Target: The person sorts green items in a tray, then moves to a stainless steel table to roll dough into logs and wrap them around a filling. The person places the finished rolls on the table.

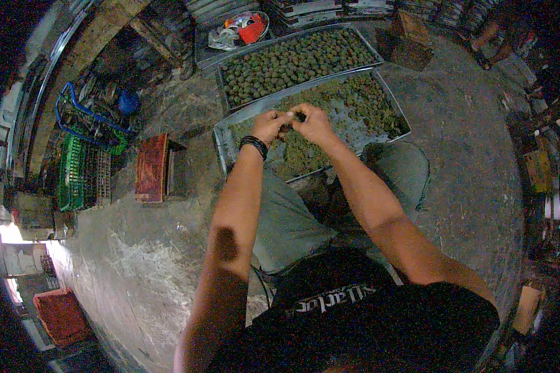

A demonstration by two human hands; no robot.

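Note:
Over a shallow metal tray (221,151) of crumbly greenish-brown material (290,152), my two hands meet at the fingertips. My left hand (269,126), with dark bands at its wrist, is closed in a pinch. Facing it, my right hand (314,126) has its fingers curled in the same way. Something small and dark seems to lie between them, but its kind cannot be made out. Just beyond stands a second metal tray (225,95), filled with many round, greenish-brown balls (286,65).
A bowl with red and silvery items (250,30) sits behind the trays. To the left are a reddish wooden stool (152,168), a green plastic crate (72,171) and a blue-framed object (74,102). A wooden box (410,40) stands at the far right. My knees flank the near tray.

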